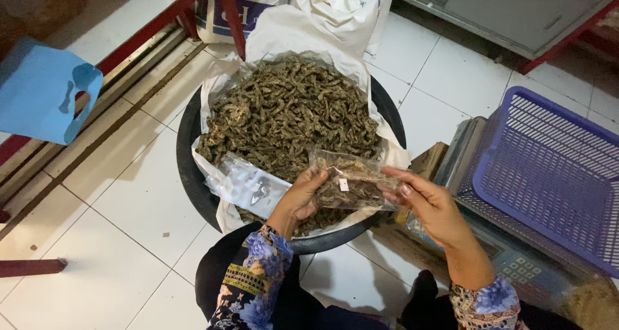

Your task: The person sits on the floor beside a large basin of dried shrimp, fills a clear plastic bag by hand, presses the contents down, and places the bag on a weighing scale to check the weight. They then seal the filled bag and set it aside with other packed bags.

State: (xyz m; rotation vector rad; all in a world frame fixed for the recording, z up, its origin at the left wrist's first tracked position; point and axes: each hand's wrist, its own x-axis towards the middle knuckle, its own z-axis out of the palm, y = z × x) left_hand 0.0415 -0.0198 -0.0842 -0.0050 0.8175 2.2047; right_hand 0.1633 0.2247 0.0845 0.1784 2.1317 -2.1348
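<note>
While both hands grip it, small clear plastic bag (351,183) of dried brown pieces hangs over black basin (187,169) heaped with same dried stuff (290,110) on white sack liner (284,30). Left hand (302,198) pinches bag's left edge, right hand (429,204) its right end. Purple basket (548,169) sits on scale (516,262) just right.

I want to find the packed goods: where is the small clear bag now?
In the head view, the small clear bag sits centre frame, held between left hand and right hand, above the black basin.
</note>
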